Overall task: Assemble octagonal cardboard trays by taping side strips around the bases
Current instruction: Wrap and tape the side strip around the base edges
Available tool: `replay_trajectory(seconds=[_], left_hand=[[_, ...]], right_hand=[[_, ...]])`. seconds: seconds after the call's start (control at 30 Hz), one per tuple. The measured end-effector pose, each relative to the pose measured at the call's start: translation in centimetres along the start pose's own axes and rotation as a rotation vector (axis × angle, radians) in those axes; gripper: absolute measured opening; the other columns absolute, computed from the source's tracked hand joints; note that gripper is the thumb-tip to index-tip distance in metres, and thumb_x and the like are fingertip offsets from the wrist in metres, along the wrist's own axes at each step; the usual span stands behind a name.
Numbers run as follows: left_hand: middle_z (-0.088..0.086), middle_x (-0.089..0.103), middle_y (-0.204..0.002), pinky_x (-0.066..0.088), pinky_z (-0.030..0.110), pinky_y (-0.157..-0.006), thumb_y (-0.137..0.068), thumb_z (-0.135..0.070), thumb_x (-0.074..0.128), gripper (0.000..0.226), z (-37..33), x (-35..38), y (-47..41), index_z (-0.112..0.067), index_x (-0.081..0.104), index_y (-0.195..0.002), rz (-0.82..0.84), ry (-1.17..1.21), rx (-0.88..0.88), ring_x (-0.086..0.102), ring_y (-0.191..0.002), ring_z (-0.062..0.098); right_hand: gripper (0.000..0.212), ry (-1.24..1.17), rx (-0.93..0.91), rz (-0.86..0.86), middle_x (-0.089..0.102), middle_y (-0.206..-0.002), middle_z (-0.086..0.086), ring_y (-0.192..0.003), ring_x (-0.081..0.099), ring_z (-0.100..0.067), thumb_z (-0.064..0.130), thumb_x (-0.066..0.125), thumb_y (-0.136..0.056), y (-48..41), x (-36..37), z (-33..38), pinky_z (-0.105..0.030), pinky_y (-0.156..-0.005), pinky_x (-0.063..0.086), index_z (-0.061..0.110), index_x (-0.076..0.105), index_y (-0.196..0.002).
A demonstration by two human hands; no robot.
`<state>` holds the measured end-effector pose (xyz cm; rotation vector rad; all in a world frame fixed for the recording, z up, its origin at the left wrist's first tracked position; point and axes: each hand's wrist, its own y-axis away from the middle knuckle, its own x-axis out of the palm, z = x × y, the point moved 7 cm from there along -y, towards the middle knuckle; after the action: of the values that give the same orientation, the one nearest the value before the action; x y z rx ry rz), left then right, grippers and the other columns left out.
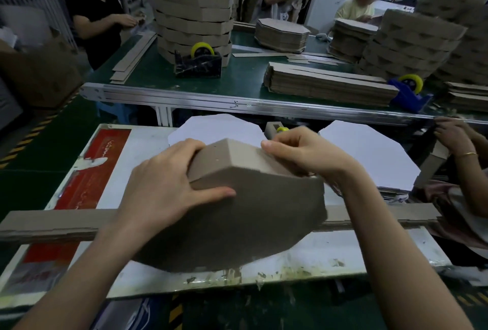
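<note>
Mid-frame, the side strip is gripped by the left hand and pinched by the right hand, seemingly to seat it against the base.

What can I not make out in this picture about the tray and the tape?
- Head view: any tape on the tray, hidden under the right hand.
- Head view: tape dispenser behind it, mostly covered by that hand.
- Head view: tray's inside, turned away; left hand covers one corner.

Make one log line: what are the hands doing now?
left hand grips tray | right hand pinches side strip | tray tilted, base toward camera
</note>
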<state>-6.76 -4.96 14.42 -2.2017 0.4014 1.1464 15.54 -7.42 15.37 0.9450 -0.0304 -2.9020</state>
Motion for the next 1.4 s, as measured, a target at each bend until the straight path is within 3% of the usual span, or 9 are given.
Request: replay_trajectory(seconds=[0.17, 0.33, 0.53, 0.77, 0.93, 1.13, 1.23, 1.33, 1.4], left_hand=[[-0.027, 0.050, -0.096, 0.043, 0.020, -0.066, -0.057, -0.082, 0.059, 0.071, 3.3, 1.2, 2.1, -0.037, 0.050, -0.111, -0.020, 0.192, -0.096, 0.052, -0.086, 0.002], [-0.029, 0.049, -0.102, 0.042, 0.018, -0.067, -0.059, -0.089, 0.055, 0.073, 5.5, 1.8, 3.5, -0.043, 0.044, -0.113, -0.018, 0.262, -0.125, 0.053, -0.092, -0.002], [-0.027, 0.037, -0.126, 0.039, 0.020, -0.082, -0.070, -0.080, 0.053, 0.079, 2.7, 1.3, 2.3, -0.049, 0.027, -0.138, -0.034, 0.207, 0.024, 0.035, -0.108, -0.009], [-0.016, 0.049, -0.123, 0.040, 0.027, -0.084, -0.076, -0.079, 0.051, 0.069, 2.4, 1.5, 1.7, -0.036, 0.046, -0.130, -0.008, 0.156, 0.046, 0.034, -0.104, -0.009], [-0.011, 0.053, -0.127, 0.046, 0.036, -0.091, -0.082, -0.069, 0.046, 0.058, 1.5, 1.0, 1.8, -0.034, 0.058, -0.128, -0.022, 0.105, 0.104, 0.046, -0.116, 0.009], [-0.010, 0.061, -0.127, 0.045, 0.041, -0.092, -0.085, -0.062, 0.047, 0.044, -0.3, 0.9, 1.4, -0.044, 0.060, -0.123, -0.017, 0.170, 0.162, 0.051, -0.114, 0.015], [-0.013, 0.060, -0.128, 0.044, 0.040, -0.093, -0.083, -0.062, 0.051, 0.040, -0.7, 1.2, 0.4, -0.047, 0.057, -0.120, 0.019, 0.210, 0.127, 0.049, -0.114, 0.013], [-0.018, 0.058, -0.126, 0.044, 0.040, -0.093, -0.081, -0.058, 0.054, 0.038, -1.5, 1.5, -0.7, -0.048, 0.059, -0.117, 0.032, 0.211, 0.101, 0.049, -0.114, 0.011], [-0.026, 0.053, -0.121, 0.043, 0.039, -0.093, -0.079, -0.059, 0.053, 0.038, -2.1, 1.8, -1.4, -0.050, 0.061, -0.115, 0.043, 0.197, 0.102, 0.048, -0.113, 0.010]], right_hand=[[0.025, 0.094, -0.065, 0.034, 0.066, -0.064, 0.009, -0.057, 0.054, -0.001, 0.046, 0.071, -0.084, -0.8, -0.3, 2.4, -0.014, -0.054, 0.039, 0.022, 0.076, -0.076], [0.035, 0.125, -0.053, 0.084, 0.073, -0.079, -0.009, -0.066, 0.056, -0.008, 0.046, 0.070, -0.080, -1.4, 2.0, 2.2, -0.024, -0.062, 0.042, 0.013, 0.076, -0.091], [0.015, 0.071, -0.083, 0.127, 0.065, -0.063, 0.017, -0.061, 0.055, 0.002, 0.027, 0.071, -0.088, -1.8, 4.3, 2.1, -0.012, -0.059, 0.041, 0.012, 0.074, -0.090], [0.012, 0.069, -0.089, 0.087, 0.065, -0.063, 0.018, -0.061, 0.056, 0.003, 0.028, 0.072, -0.089, -2.2, 4.6, 2.3, -0.012, -0.058, 0.042, 0.017, 0.074, -0.088], [0.010, 0.062, -0.071, 0.092, 0.063, -0.062, 0.018, -0.060, 0.054, 0.003, 0.028, 0.071, -0.089, -2.7, 5.1, 2.1, -0.012, -0.058, 0.040, 0.020, 0.072, -0.084], [0.032, 0.034, -0.042, 0.181, 0.072, -0.075, 0.005, -0.069, 0.062, -0.006, 0.050, 0.067, -0.080, -2.2, 4.2, 1.5, -0.017, -0.063, 0.048, 0.019, 0.075, -0.086], [0.033, -0.018, 0.019, -0.011, 0.069, -0.073, 0.006, -0.067, 0.059, -0.004, 0.049, 0.061, -0.092, -3.3, 1.8, -1.0, -0.017, -0.062, 0.046, 0.022, 0.075, -0.081], [0.025, -0.168, 0.213, -0.391, 0.068, -0.084, -0.003, -0.075, 0.059, -0.011, 0.030, 0.057, -0.099, -5.2, -1.7, -6.3, -0.020, -0.059, 0.051, 0.012, 0.073, -0.093], [0.023, -0.140, 0.381, -0.450, 0.060, -0.092, -0.010, -0.077, 0.056, -0.017, 0.023, 0.054, -0.100, -6.0, -2.8, -10.3, -0.019, -0.053, 0.050, 0.006, 0.069, -0.105]])
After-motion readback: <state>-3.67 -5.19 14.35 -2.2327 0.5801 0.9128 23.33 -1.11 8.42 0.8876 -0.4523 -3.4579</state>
